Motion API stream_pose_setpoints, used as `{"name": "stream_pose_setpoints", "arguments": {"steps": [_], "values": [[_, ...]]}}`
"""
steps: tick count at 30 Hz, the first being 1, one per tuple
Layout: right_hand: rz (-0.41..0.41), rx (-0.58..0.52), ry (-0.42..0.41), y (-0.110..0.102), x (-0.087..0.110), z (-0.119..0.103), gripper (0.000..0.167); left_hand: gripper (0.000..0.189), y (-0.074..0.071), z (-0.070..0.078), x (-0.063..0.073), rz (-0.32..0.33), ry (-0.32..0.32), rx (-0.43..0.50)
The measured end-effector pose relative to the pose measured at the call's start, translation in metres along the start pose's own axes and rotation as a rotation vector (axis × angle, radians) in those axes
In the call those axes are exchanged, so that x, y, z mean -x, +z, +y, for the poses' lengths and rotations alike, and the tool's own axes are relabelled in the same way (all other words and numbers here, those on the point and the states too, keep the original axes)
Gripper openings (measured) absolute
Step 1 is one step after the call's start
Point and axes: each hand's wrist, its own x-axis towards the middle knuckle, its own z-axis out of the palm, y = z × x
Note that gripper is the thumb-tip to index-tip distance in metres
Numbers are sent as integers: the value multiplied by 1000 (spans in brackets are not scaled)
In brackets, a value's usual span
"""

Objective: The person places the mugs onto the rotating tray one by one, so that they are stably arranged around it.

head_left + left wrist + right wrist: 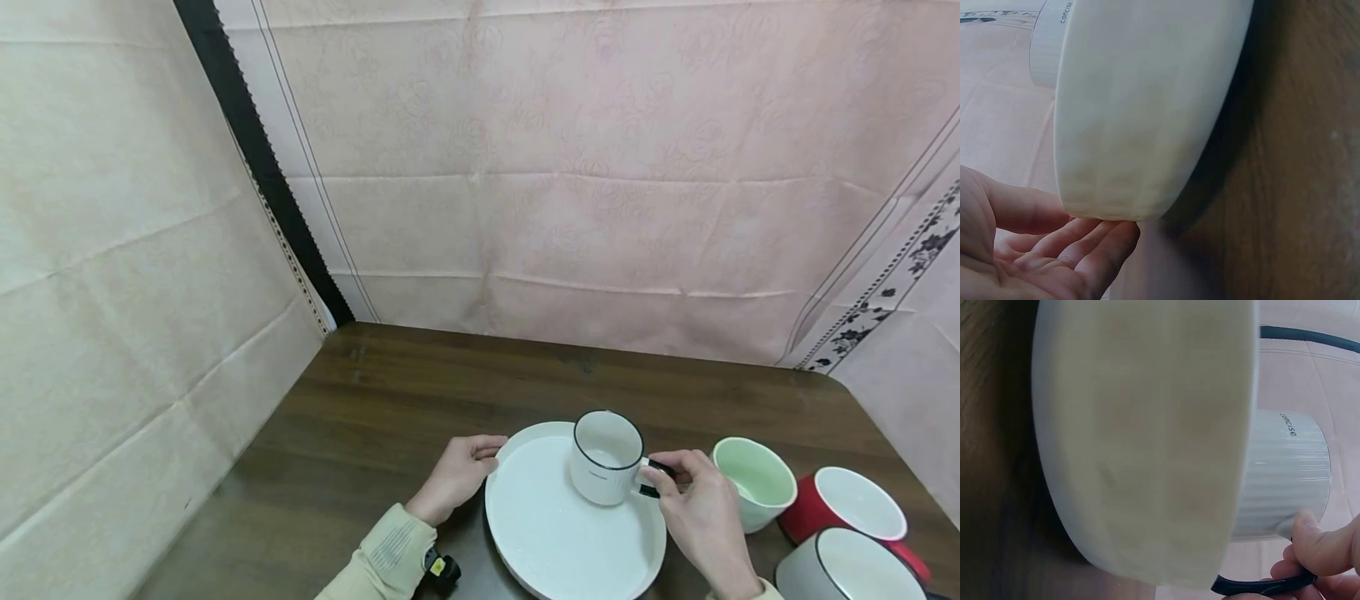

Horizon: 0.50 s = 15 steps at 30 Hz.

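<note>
In the head view a round white plate (570, 550) lies at the front of the table. The wrist views show its thick pale side wall (1129, 137). Over its right half stands an upright white enamel-style mug (600, 483) with a black rim and the word "concise". My right hand (701, 508) pinches the mug's black handle (1266, 586) between thumb and fingers, close to the plate's right edge. With fingers outstretched, my left hand (461, 475) touches the plate's left rim; the left wrist view has thumb and fingertips against its side.
Right of my right hand stand a pale green cup (750, 479), a red mug (812, 504) with white inside and a white mug (798, 575) with a dark rim. The brown wooden table (450, 367) ends at pale cloth walls (585, 208).
</note>
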Motion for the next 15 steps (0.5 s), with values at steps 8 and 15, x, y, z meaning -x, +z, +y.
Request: {"name": "stream_pose_setpoints", "arguments": {"steps": [8, 15], "values": [[8, -4, 3, 3, 0, 2, 14, 32, 0, -1, 0, -2, -2, 9], [8, -5, 11, 6, 0, 1, 16, 32, 0, -1, 0, 0, -2, -5]]}}
